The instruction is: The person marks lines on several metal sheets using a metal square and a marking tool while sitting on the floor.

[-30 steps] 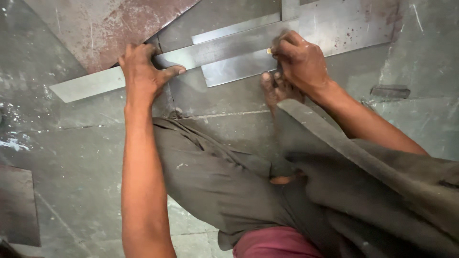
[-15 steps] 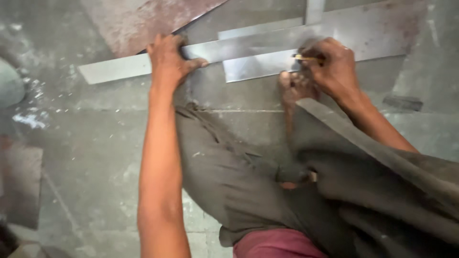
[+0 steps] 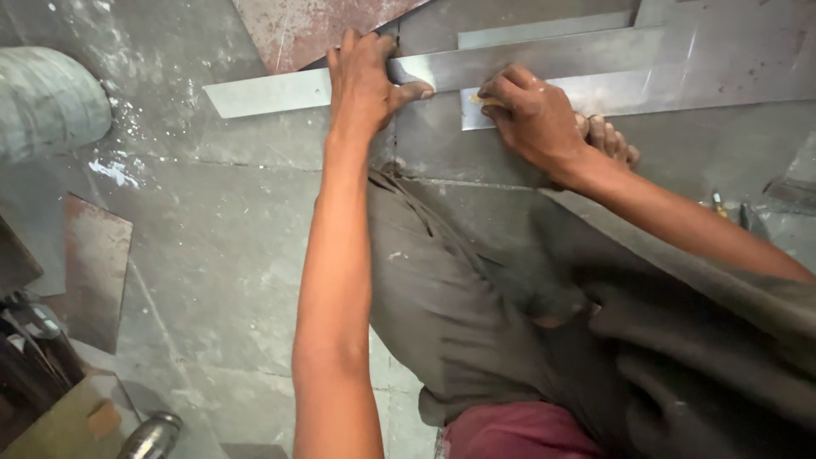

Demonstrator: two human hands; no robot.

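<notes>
on the floor i count two bright metal strips: my left hand (image 3: pixel 364 78) presses flat on the long metal strip (image 3: pixel 263 89), my right hand (image 3: pixel 531 119) pinches a small yellowish marker (image 3: pixel 482 100) against the shorter strip (image 3: pixel 663 89).

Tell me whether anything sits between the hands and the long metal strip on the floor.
Nothing visible does. The left hand presses flat on the metal strip, and the right hand rests against its lower edge, pinching a small yellowish tool whose tip is hidden.
</notes>
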